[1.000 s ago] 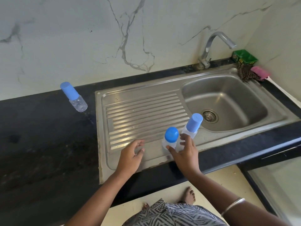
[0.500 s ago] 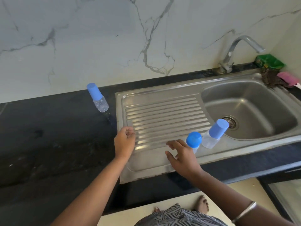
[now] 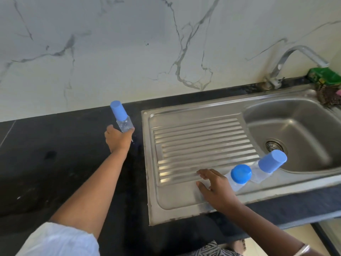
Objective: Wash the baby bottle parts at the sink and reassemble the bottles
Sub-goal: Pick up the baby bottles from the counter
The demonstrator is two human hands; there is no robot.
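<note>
On dark counter, far left of sink (image 3: pixel 184 215): third bottle (image 3: pixel 121 117) upright, long axis vertical, cap up, left hand (image 3: pixel 118 139) curled round its base. Right hand (image 3: pixel 215 187) open, fingers relaxed over drainboard, just left of two capped bottles (image 3: pixel 254 169) at near edge. Basin lies right of both hands; right hand nearer.

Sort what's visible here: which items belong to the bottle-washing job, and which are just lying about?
Job: bottle gripped by left hand; two capped bottles beside right hand; sink; tap.
Lying about: green tray; dark scrubber.
</note>
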